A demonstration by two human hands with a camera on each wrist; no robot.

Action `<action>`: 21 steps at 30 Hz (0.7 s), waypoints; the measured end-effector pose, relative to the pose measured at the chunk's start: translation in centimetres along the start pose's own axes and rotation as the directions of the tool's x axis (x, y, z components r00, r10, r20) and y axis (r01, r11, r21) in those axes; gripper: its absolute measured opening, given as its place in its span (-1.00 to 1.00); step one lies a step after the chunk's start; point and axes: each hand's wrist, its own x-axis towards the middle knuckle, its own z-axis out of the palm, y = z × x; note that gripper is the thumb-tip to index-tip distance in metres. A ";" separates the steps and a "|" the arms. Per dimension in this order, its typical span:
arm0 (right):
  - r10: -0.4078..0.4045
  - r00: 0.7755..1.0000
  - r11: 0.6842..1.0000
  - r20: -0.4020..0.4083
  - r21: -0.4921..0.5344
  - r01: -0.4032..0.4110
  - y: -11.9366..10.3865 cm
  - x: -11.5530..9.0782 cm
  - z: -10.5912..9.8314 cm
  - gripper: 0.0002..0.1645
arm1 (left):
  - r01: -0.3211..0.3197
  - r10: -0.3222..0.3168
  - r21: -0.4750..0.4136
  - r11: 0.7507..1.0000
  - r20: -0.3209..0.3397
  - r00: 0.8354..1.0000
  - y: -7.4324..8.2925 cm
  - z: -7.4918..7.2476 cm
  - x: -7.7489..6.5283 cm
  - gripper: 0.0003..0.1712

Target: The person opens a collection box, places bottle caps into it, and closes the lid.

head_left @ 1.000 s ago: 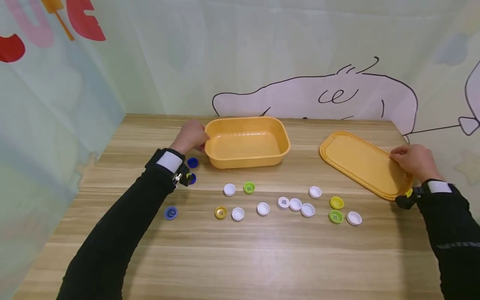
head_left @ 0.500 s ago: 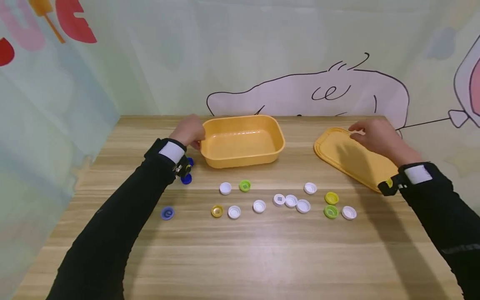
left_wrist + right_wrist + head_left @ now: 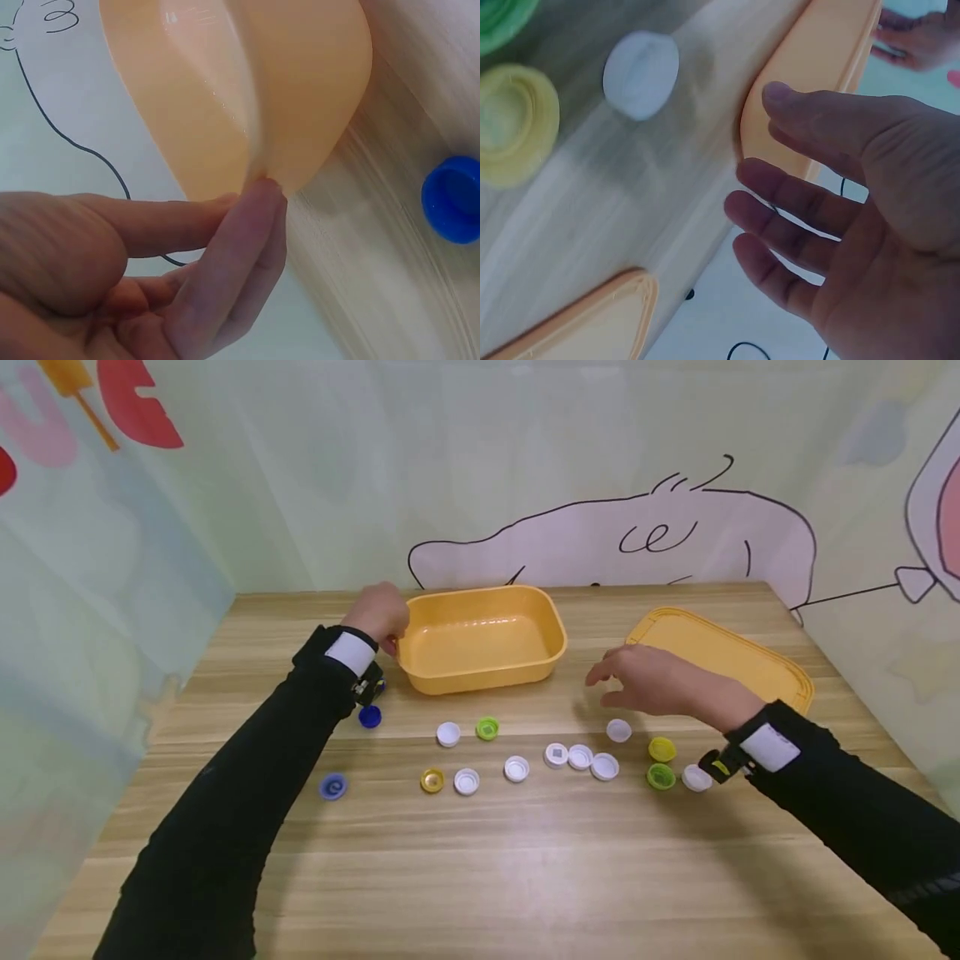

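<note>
An orange-yellow plastic container (image 3: 480, 679) stands at the back of the table. My left hand (image 3: 377, 612) pinches its left rim, the thumb and fingertips on the edge in the left wrist view. My right hand (image 3: 660, 681) hovers over the table with loosely bent fingers and nothing between them. It hides the near left corner of the matching flat lid (image 3: 735, 647). Just below its fingers lies a white bottle cap (image 3: 618, 731). Close by are a yellow cap (image 3: 662, 749), a green cap (image 3: 661, 777) and a white cap (image 3: 695, 778), partly under the wrist camera.
Several white caps (image 3: 580, 757) lie across the middle, with a gold cap (image 3: 431, 781) and a green cap (image 3: 487, 728) among them. Toward the left are a dark blue cap (image 3: 370, 717) and a lighter blue one (image 3: 333, 787). A printed curtain (image 3: 315, 485) hangs behind the table.
My right hand has let go of the lid's right end and moved left above the table toward the caps. My left hand stays at the container's rim.
</note>
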 end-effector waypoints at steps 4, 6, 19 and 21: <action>0.055 0.996 0.998 0.077 0.010 -0.056 -1.1 -0.5 0.8 -0.62 | 0.009 -0.009 0.024 1.000 -0.002 1.000 0.2 0.1 0.3 -0.86; 0.077 0.992 0.997 0.102 0.015 -0.079 -1.1 -0.7 1.2 -0.61 | 0.016 -0.016 0.026 1.000 -0.002 1.000 0.3 0.0 0.3 -0.84; -0.029 1.000 0.999 0.007 -0.021 0.029 -0.9 -2.3 3.2 -0.59 | 0.026 -0.026 0.018 0.999 -0.008 1.000 0.4 0.1 -0.1 -0.85; -0.024 1.000 0.999 -0.010 -0.029 0.024 -0.9 -2.4 3.4 -0.59 | 0.027 -0.027 0.009 1.000 -0.006 1.000 0.4 0.1 -0.1 -0.83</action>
